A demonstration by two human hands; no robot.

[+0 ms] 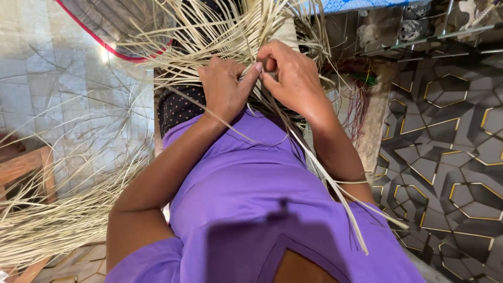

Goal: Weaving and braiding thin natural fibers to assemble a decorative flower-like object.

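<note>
Two hands meet at chest height above the purple shirt (246,183), elbows bent outward. Left hand (226,89) and right hand (293,78) touch at the fingertips, both pinched shut on pale straw strips (220,36) fanning upward. One loose strip (335,188) trails down past the right forearm.

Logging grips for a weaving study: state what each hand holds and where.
Both the left hand and right hand pinch thin pale straw strips between fingertips, where the strands cross, mid-length.

Wooden stool (23,165) (left), patterned floor (445,157)
</note>
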